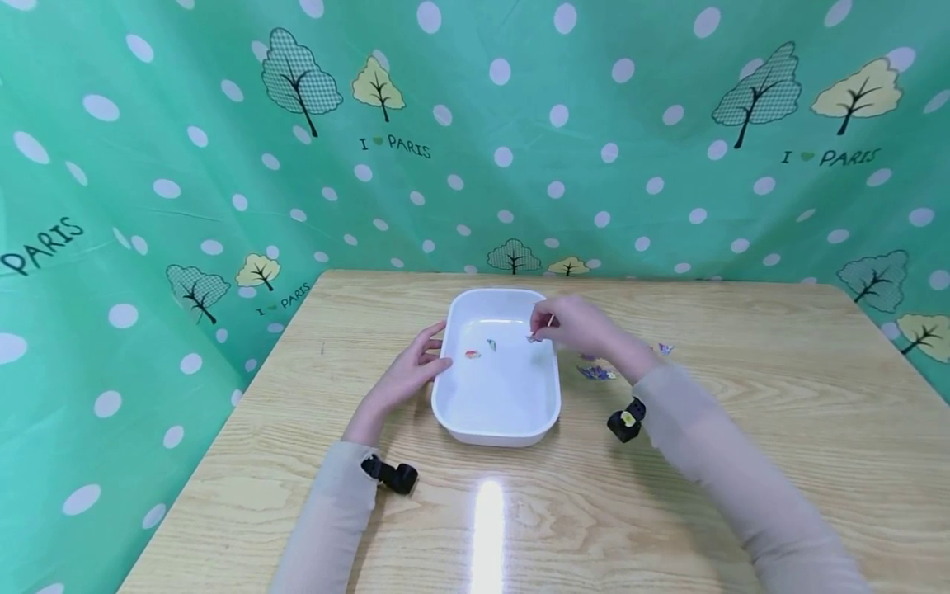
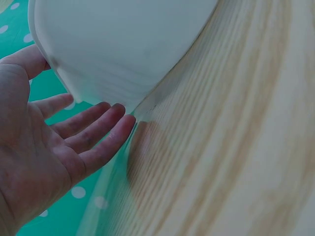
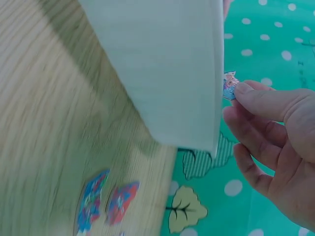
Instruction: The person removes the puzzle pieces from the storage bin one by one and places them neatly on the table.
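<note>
A white plastic tub (image 1: 496, 404) stands on the wooden table. My left hand (image 1: 410, 370) holds its left side, thumb over the rim and the other fingers extended along the outer wall. Over the tub's right rim, my right hand (image 1: 575, 323) pinches a small, shiny, multicoloured printed piece (image 3: 230, 85) between thumb and index finger. Inside the tub lie a reddish piece (image 1: 472, 355) and a greenish-blue piece (image 1: 491, 345), apart from each other. To the right of the tub, partly hidden by my right arm, blue-purple pieces (image 1: 596, 373) lie on the table.
Another small piece (image 1: 665, 349) lies beyond my right forearm. The wooden table (image 1: 779, 396) extends on both sides of the tub. A green dotted cloth (image 1: 460, 124) with tree prints hangs behind its far edge and along the left.
</note>
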`<state>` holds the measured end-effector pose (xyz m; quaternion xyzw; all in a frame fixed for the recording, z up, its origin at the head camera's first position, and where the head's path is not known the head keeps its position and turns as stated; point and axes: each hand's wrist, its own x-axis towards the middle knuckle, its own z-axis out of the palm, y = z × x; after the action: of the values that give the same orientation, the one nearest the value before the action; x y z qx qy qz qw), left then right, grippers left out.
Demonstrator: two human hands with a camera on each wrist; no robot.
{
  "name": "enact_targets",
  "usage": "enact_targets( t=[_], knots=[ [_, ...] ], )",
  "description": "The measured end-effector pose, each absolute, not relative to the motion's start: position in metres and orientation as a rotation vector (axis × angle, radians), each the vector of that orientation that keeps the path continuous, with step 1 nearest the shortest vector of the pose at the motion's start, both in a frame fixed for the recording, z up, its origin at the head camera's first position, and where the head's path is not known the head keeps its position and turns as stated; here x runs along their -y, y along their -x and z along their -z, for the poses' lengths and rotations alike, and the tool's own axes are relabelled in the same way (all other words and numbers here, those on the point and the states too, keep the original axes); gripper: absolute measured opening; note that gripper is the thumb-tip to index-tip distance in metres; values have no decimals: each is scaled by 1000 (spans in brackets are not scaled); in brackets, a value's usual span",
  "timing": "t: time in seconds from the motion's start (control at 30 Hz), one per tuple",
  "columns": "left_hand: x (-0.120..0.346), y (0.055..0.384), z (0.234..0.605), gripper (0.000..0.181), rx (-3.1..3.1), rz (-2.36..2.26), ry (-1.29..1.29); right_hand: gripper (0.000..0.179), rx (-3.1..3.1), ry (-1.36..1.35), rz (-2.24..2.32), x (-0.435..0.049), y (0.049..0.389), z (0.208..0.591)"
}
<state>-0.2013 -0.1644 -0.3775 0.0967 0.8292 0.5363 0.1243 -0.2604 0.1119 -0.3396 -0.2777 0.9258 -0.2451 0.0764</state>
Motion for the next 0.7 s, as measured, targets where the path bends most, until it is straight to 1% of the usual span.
enact_targets(
  t=[0.17, 0.4, 0.53, 0.7],
  knots=[
    [165, 201, 377, 63, -2409, -1571, -278, 4, -2775, 765, 794, -131, 258, 338],
    [166, 202, 377, 63, -2411, -1570, -281, 5, -2837, 748, 801, -149, 256, 339],
    [166, 203, 377, 64, -2410, -1564, -296, 5, -2868, 752, 763, -149, 257, 340],
    [165, 204, 379, 64, -2395, -1574, -296, 10, -2878, 787, 717, -132, 258, 338]
  ],
)
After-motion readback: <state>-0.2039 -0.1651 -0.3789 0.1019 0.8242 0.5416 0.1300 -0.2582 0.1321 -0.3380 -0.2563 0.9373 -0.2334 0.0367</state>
